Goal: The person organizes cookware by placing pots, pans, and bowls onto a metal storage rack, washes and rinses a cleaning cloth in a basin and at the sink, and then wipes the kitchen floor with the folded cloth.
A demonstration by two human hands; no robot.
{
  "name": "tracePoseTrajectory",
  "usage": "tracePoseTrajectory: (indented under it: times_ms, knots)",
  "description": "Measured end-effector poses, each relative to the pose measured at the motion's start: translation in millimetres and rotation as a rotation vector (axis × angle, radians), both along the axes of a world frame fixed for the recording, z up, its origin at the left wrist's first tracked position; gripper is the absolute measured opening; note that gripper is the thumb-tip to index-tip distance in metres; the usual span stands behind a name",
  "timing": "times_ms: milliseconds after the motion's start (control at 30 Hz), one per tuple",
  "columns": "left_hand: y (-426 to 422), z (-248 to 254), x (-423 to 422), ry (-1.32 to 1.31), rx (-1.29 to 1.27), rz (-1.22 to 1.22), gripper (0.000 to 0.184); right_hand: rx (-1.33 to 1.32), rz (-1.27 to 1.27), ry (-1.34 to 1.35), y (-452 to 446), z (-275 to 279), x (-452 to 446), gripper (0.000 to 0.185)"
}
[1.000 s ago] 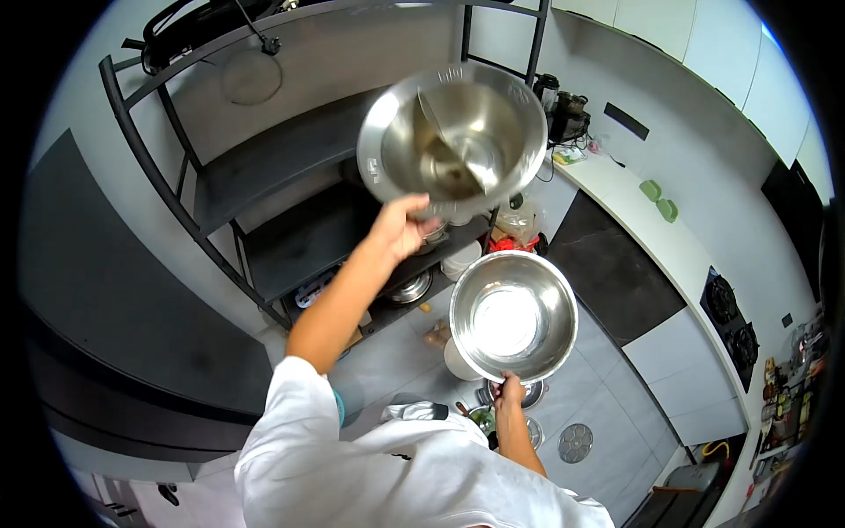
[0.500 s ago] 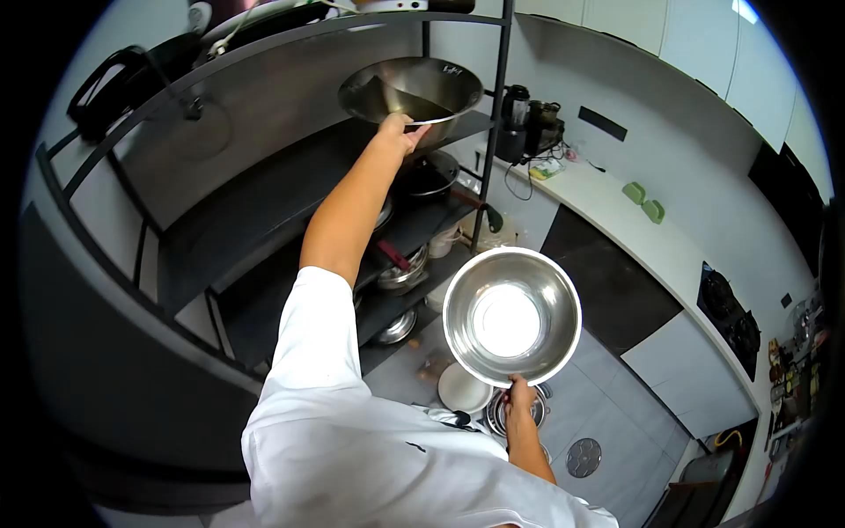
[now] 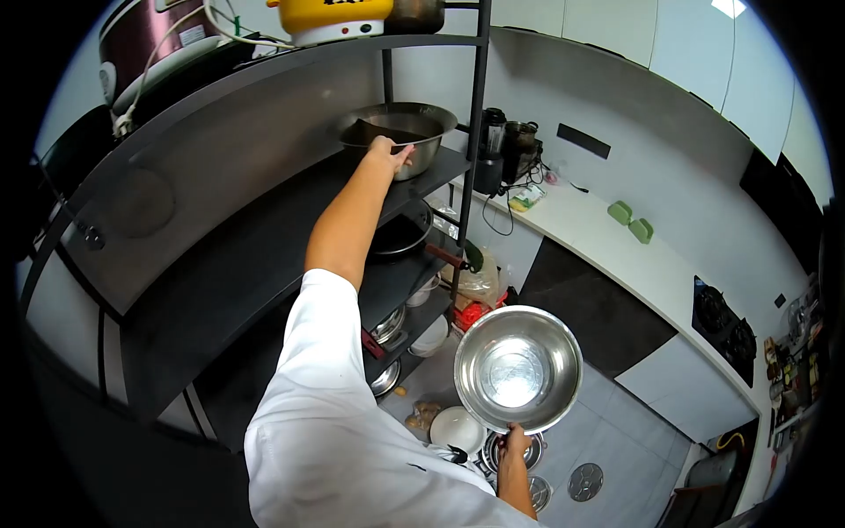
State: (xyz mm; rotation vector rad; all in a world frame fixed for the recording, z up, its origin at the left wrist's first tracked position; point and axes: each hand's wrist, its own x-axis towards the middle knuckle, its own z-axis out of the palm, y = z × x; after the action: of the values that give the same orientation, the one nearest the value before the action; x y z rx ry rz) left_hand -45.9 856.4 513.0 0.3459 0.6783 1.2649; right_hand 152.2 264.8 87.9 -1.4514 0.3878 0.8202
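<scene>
My left hand (image 3: 389,156) reaches up and forward, thumb and fingers closed on the near rim of a wide metal basin (image 3: 419,153). The basin sits upright at the right end of the rack's dark shelf (image 3: 264,207); whether its base fully rests there is partly hidden by my hand. Low on the right, my right hand (image 3: 515,442) pinches the near rim of a shiny stainless steel bowl (image 3: 515,370). That bowl hangs above the floor, its hollow side turned up toward me.
A lidded pan (image 3: 400,233) and steel bowls (image 3: 387,327) occupy lower shelves. A yellow cooker (image 3: 339,13) stands on top. White bowl (image 3: 458,429), steel pots (image 3: 528,451) and a drain cover (image 3: 585,482) are on the floor. The counter (image 3: 581,220) holds a blender (image 3: 490,145).
The basin in my left hand has come down toward the shelf. The steel bowl in my right hand appears lower, and the view has shifted, showing more of the rack's top.
</scene>
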Motion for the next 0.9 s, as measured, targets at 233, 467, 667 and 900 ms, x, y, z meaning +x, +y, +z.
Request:
tracePoseTrajectory:
  times_ms: [233,467,667,900]
  knots:
    - [35.7,6.6,7.7,0.056,-0.066,0.035,0.041,-0.083,-0.003,0.067,0.6,0.7,-0.7,0.017]
    - [42.3,-1.7,4.9,-0.047,-0.026,-0.040,0.077,-0.045,-0.043,0.030,-17.9,-10.1,-6.5,0.016]
    - [-34.1,-25.9,34.5,-0.085,0.114,-0.161,0.088,-0.088,-0.029,0.064,-55.6,-34.1,-8.2,0.021]
    - [-320.5,-185.4,61.2,0.610,0.644,-0.610,0.040,-0.103,-0.023,0.045,-144.0,-47.8,-22.7,0.011]
